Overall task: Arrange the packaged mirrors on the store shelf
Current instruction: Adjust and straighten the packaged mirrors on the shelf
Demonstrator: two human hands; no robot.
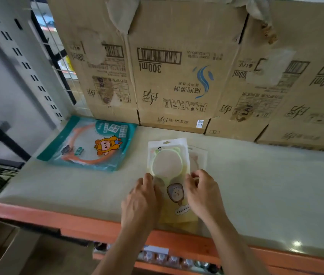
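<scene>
A clear packet with a green-rimmed hand mirror (167,162) lies flat on the pale shelf (256,185), near its front edge. My left hand (140,199) grips the packet's left side. My right hand (204,193) pinches its right side. Under it, a second pale mirror packet (198,157) sticks out to the right. A teal packet with an orange round mirror (89,143) lies flat at the shelf's back left.
Flattened brown cartons (177,76) line the back of the shelf. An orange beam (57,219) runs along the front edge, with small goods (167,259) on the level below. A white slotted upright (24,62) stands at the left.
</scene>
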